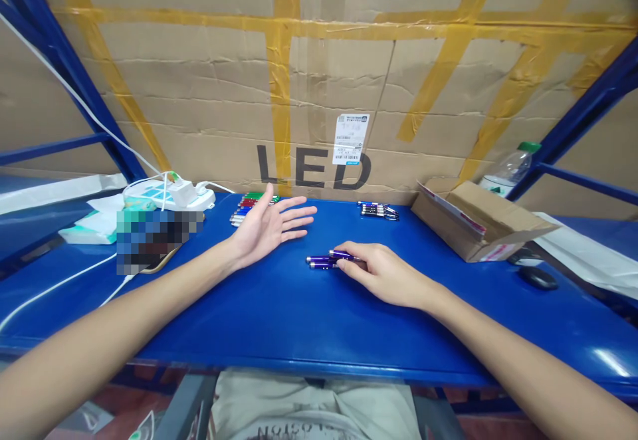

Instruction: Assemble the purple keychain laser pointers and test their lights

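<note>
Left of carton (486, 227): left hand (264, 227) farther off, empty, fingers wide; right hand (389, 272) nearer, fingers narrow on purple pens (320, 260). Multicoloured pens (248, 205) well left, dark pens (377, 212) near left, look grouped already; purple ones seem unaligned.

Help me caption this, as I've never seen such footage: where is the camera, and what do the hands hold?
There is no machine here, just a person's two bare hands. The single picture comes from a camera worn on the head, looking forward and down. The left hand is open and holds nothing. The right hand has its thumb and fingers on purple pen-like sticks; whether any are lifted is hard to tell. On the blue table lie more sticks: a colored group partly behind the left hand, and a dark group farther right. An open cardboard box sits at the right, a white power strip at the left.
</note>
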`<state>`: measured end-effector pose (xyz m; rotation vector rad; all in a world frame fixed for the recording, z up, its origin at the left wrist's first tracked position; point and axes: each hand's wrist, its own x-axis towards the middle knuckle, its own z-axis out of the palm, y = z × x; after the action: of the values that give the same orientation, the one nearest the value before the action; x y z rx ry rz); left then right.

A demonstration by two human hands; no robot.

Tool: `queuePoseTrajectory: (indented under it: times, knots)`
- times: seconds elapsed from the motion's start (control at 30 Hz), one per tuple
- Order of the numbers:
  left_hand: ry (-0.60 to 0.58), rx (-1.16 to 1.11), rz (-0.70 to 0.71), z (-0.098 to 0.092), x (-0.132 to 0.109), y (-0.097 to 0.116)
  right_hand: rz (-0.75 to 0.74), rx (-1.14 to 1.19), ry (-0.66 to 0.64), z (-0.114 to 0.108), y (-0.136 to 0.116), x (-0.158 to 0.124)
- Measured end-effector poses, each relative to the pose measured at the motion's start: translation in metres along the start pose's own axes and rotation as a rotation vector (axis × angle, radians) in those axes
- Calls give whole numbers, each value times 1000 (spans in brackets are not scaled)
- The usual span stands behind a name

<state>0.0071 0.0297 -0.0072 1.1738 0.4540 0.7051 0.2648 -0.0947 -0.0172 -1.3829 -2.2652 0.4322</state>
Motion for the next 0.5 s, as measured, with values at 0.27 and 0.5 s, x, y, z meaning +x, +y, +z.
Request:
queuePoseTrajectory:
  times: [0.27, 0.5]
  knots:
    - [12, 22, 8, 0, 1, -3, -56, -23, 10, 0, -1, -1]
    - [3, 41, 9, 4, -1, -2, -51, 7, 36, -3, -2, 0]
